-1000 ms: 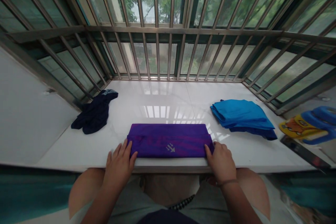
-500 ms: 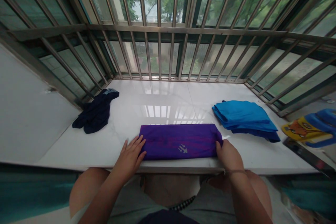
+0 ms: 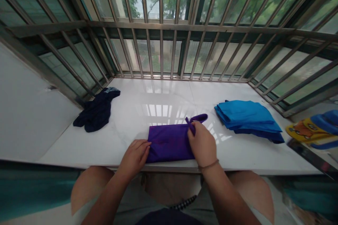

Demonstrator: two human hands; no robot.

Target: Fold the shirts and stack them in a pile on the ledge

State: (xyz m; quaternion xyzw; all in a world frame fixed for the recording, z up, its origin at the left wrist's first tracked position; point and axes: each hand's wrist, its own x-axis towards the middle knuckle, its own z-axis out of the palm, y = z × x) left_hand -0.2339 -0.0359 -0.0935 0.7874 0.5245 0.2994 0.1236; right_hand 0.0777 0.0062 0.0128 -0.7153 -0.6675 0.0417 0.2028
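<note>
A folded purple garment (image 3: 169, 142) lies flat near the front edge of the white ledge. My right hand (image 3: 203, 144) grips its right end, which is lifted and turned over toward the left, with a loop of cloth standing up beyond the fingers. At the left edge of the garment, my left hand (image 3: 136, 153) has its fingers close together and pinches or presses the cloth there. The small pale print seen before is hidden now.
Folded bright blue cloth (image 3: 248, 114) lies on darker blue cloth at the right. A crumpled dark navy cloth (image 3: 97, 110) is at the left. A yellow and blue item (image 3: 314, 128) stands at the far right. Metal bars (image 3: 161, 52) line the window behind the white ledge (image 3: 126, 107).
My right hand has moved left, folding the garment's right end over and shortening it. My left hand's fingers, spread flat before, have drawn together, and the garment's left edge has shifted slightly right.
</note>
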